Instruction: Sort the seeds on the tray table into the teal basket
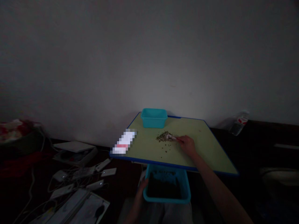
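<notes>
My right hand [187, 145] rests on a pale green table [205, 146] with a blue edge, fingers closed on a small light tool whose tip touches a pile of small dark grains [164, 137]. My left hand [141, 187] grips the left wall of a teal bin [184, 189] held below the table's near edge; the bin holds dark material. Loose grains lie scattered near the pile.
A second teal tub [154, 117] stands at the table's far edge by the wall. A white pixelated object [123, 142] lies at the table's left corner. Cables, white adapters and flat boxes [77, 174] litter the dark floor on the left. A plastic bag [239, 123] lies at right.
</notes>
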{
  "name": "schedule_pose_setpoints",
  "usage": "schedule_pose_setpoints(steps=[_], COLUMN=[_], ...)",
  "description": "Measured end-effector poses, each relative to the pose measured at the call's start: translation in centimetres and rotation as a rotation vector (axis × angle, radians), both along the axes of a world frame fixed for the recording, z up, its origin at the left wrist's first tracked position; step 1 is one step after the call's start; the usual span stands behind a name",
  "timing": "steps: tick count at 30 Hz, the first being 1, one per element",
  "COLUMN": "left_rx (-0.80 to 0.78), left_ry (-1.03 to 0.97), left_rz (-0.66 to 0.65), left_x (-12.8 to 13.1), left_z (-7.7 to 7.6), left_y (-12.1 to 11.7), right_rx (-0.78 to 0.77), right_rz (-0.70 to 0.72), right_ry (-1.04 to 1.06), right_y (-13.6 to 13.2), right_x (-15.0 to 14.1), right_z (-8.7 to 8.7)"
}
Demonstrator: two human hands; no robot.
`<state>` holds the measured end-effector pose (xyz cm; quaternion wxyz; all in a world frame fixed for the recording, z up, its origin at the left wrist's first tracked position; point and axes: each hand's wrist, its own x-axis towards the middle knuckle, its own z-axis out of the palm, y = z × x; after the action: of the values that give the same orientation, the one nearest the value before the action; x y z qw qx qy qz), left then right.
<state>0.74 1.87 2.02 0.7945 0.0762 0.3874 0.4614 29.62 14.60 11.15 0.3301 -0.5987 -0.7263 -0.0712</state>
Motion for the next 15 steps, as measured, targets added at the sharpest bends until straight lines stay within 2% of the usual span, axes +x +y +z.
schedule_pose_setpoints(steps=[5, 15], left_rx=[-0.015, 0.042], left_ry=[0.057, 0.051], left_rz=[0.029, 0.026], left_x=[0.08, -0.13], left_z=[0.65, 0.83], left_y=[0.12, -0.34], right_rx=[-0.004, -0.008], right_rz=[-0.03, -0.061], right_ry=[0.02, 0.045], right_y=[0.04, -0.07], right_x=[0.17, 0.61], right_z=[0.0, -0.2])
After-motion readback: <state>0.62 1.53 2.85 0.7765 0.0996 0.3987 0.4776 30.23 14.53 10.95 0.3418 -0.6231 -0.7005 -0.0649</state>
